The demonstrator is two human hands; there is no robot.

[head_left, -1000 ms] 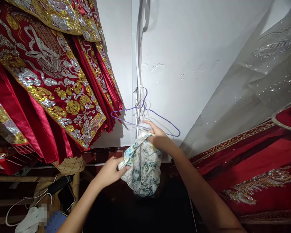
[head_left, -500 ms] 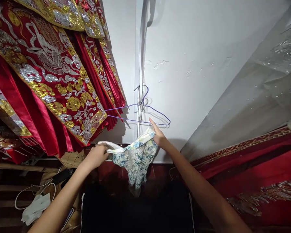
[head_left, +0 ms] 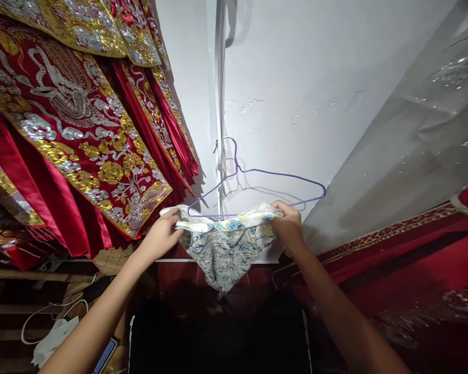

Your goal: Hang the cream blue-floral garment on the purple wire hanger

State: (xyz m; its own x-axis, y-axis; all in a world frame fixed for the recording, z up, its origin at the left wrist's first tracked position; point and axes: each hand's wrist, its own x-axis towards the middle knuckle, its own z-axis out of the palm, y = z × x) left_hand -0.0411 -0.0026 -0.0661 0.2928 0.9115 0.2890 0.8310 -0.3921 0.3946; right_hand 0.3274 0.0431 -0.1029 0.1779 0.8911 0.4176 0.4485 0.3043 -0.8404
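Note:
A floral blue, green and white garment [head_left: 226, 249] is stretched between my hands, its pale collar-like band uppermost and its body hanging to a point. My left hand [head_left: 161, 236] pinches the band at its left end. At the right end, my right hand [head_left: 287, 223] grips the band, with the fingers curled over its edge. A purple wire hanger [head_left: 283, 174] hangs by its hook on the white strip at the wall. Its left lower corner and part of its bottom bar sit at the garment's opening; the right corner is outside, above my right hand.
Red costumes with gold and silver embroidery [head_left: 113, 140] hang on the left. The white wall [head_left: 281, 104] stands ahead. Clear plastic sheeting [head_left: 386, 156] and red fabric [head_left: 405, 265] are on the right. A wooden slatted rack [head_left: 19, 306] with a white cable and a phone [head_left: 106, 356] lies lower left.
The garment has been spread wider and raised to the hanger. My right hand has moved right and closed on the band. The hanger has swung, its right end now farther right.

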